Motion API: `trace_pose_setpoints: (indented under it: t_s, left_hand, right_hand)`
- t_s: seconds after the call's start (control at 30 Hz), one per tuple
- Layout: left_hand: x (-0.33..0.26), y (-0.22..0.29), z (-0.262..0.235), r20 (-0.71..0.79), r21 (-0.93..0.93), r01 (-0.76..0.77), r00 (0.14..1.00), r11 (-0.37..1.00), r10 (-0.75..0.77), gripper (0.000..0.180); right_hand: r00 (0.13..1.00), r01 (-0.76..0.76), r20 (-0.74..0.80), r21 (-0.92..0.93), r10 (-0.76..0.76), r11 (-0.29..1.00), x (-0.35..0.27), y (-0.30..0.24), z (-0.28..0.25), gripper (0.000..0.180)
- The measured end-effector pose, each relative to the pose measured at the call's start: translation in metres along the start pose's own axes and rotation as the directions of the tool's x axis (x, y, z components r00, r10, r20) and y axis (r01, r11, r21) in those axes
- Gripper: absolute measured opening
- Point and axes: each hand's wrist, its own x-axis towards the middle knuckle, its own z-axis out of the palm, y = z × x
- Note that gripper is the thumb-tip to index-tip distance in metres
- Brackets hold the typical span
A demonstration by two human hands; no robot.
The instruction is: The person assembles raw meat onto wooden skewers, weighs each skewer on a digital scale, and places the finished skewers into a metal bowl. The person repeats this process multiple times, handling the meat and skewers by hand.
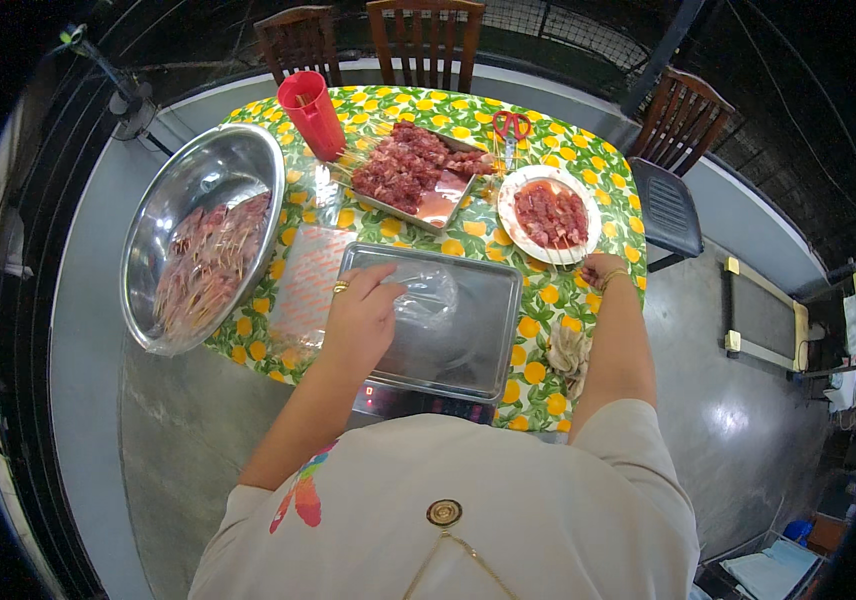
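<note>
My left hand (360, 318), with a ring on one finger, is over the left side of a metal tray (448, 358). Its fingers are closed at the edge of a clear plastic bag (430, 302) lying in the tray. At the right, my right hand (604, 270) is closed at the near rim of a white plate (516, 236), by the stick ends. Raw meat skewers (550, 214) lie on that plate in reddish liquid. How many sticks the right fingers grip is hidden.
A steel basin (134, 262) of bagged skewers stands left. Further back are a red cup (314, 115), a second tray (445, 208) heaped with skewered meat, and red scissors (511, 128). Printed plastic sheets (310, 285), a crumpled cloth (569, 352) and a scale (418, 402) are nearer.
</note>
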Motion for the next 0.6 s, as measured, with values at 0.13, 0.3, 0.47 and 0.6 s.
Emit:
trace_pose_setpoints:
  t_s: [0.13, 0.3, 0.47, 0.6]
  left_hand:
    - [0.011, -0.005, 0.002, 0.057, -0.025, 0.015, 0.998, 1.000, -0.013, 0.034]
    - [0.027, -0.012, 0.003, 0.050, -0.069, 0.050, 0.998, 0.996, -0.047, 0.032]
    - [0.036, -0.016, 0.004, 0.079, -0.122, 0.094, 0.993, 0.988, -0.084, 0.036]
    - [0.045, -0.019, 0.007, 0.056, -0.140, 0.029, 0.998, 0.990, -0.021, 0.039]
  right_hand:
    - [0.996, -0.050, 0.082, 0.148, 0.038, 0.988, -0.033, -0.009, 0.007, 0.018]
    - [0.981, 0.126, 0.109, 0.287, -0.163, 0.949, -0.067, -0.020, 0.024, 0.014]
    - [0.995, 0.015, 0.088, 0.278, -0.041, 0.961, -0.104, -0.002, 0.055, 0.010]
    - [0.967, 0.055, 0.188, 0.506, -0.173, 0.861, -0.157, -0.009, 0.061, 0.011]
